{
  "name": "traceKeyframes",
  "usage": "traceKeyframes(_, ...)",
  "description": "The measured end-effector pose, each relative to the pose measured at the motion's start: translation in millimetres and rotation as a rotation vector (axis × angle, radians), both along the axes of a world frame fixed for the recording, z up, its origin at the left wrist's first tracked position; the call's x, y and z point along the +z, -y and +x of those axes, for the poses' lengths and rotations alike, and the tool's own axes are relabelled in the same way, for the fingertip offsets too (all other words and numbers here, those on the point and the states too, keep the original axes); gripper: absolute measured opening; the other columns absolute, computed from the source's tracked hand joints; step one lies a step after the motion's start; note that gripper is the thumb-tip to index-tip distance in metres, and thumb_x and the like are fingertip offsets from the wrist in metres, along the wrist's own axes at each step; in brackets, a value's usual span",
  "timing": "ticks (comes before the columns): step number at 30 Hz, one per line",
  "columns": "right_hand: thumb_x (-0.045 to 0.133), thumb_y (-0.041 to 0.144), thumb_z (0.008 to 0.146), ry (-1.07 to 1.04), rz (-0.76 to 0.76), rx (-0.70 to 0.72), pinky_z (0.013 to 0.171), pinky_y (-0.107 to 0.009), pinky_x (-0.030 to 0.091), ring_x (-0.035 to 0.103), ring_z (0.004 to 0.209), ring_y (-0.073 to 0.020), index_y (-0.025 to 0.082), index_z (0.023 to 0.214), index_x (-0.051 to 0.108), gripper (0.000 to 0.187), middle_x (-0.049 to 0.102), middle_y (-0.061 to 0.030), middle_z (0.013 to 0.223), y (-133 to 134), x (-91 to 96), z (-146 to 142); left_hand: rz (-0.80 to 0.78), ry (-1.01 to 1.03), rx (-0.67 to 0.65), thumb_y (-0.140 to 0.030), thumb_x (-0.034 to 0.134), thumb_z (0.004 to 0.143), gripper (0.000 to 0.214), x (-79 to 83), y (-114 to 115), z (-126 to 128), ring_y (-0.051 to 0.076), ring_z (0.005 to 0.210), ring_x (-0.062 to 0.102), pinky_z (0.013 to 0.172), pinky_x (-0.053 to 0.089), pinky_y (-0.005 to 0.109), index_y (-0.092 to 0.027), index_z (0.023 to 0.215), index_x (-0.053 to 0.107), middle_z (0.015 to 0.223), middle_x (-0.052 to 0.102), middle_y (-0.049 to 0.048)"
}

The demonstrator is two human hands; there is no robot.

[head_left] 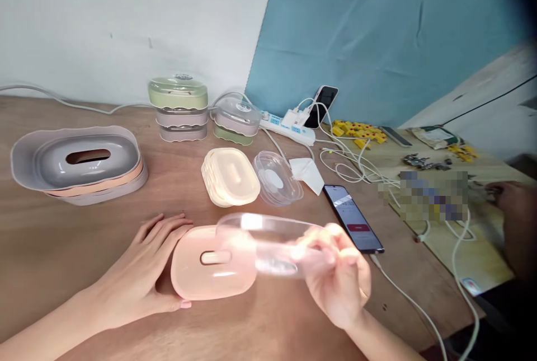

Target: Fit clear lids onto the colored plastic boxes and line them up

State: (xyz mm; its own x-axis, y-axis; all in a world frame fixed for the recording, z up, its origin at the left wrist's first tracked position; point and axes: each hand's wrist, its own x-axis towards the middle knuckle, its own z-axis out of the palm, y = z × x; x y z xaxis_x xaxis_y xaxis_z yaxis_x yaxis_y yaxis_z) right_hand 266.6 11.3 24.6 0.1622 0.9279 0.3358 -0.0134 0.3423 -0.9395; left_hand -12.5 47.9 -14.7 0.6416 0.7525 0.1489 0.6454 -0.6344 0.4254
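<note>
A peach-coloured plastic box with an oval slot in its top lies on the wooden table in front of me. My left hand rests around its left end, fingers along the far side and thumb at the near edge. In my right hand is a clear plastic cover, tilted and blurred, held by its right end over the right part of the box. Behind stand a stack of cream lids and several clear covers.
Nested grey and peach shells lie at left. Finished-looking boxes are stacked by the wall. A power strip, cables, a white paper and a phone lie right. Another person's hand shows far right, near yellow parts.
</note>
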Motion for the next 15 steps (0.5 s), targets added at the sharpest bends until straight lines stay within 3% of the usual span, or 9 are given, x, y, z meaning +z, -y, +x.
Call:
traceKeyframes(4, 0.055, 0.053, 0.085, -0.22, -0.456, 0.11, 0.046, -0.019, 0.046, 0.054, 0.049, -0.0087, 0.02, 0.064, 0.042, 0.041, 0.052, 0.0032, 0.058, -4.9, 0.8, -10.4, 0.004, -0.011, -0.017, -0.045, 0.072, 0.064, 0.083, -1.4, -1.2, -1.3, 0.035, 0.125, 0.038, 0.105, 0.022, 0.052, -0.024, 0.133, 0.029, 0.13, 0.047, 0.0115)
traceKeyframes(7, 0.052, 0.056, 0.084, -0.086, -0.686, 0.165, 0.042, -0.019, 0.043, 0.052, 0.042, -0.008, 0.019, 0.067, 0.045, 0.042, 0.054, 0.0034, 0.057, -15.0, -6.7, -6.8, -0.008, -0.012, -0.03, -0.044, 0.073, 0.064, 0.085, -2.5, -1.8, -2.2, 0.034, 0.126, 0.037, 0.107, 0.019, 0.052, -0.023, 0.132, 0.029, 0.13, 0.046, 0.0122)
traceKeyframes(11, 0.041, 0.058, 0.088, 0.281, -0.711, 0.225, 0.043, -0.02, 0.039, 0.052, 0.044, -0.0084, 0.017, 0.065, 0.049, 0.048, 0.054, 0.0016, 0.059, -15.8, -15.1, -6.9, -0.015, 0.002, -0.022, -0.049, 0.072, 0.065, 0.084, -1.6, -2.8, -2.2, 0.034, 0.125, 0.039, 0.106, 0.02, 0.052, -0.024, 0.133, 0.029, 0.13, 0.047, 0.0115)
traceKeyframes(15, 0.027, 0.05, 0.095, 0.615, -0.577, 0.224, 0.046, -0.022, 0.035, 0.048, 0.047, -0.0105, 0.02, 0.062, 0.044, 0.047, 0.048, 0.0021, 0.054, -9.0, -18.0, -14.5, -0.024, -0.019, -0.055, -0.053, 0.07, 0.066, 0.084, -0.1, -5.0, -3.1, 0.035, 0.125, 0.039, 0.106, 0.023, 0.053, -0.022, 0.134, 0.029, 0.131, 0.046, 0.0127)
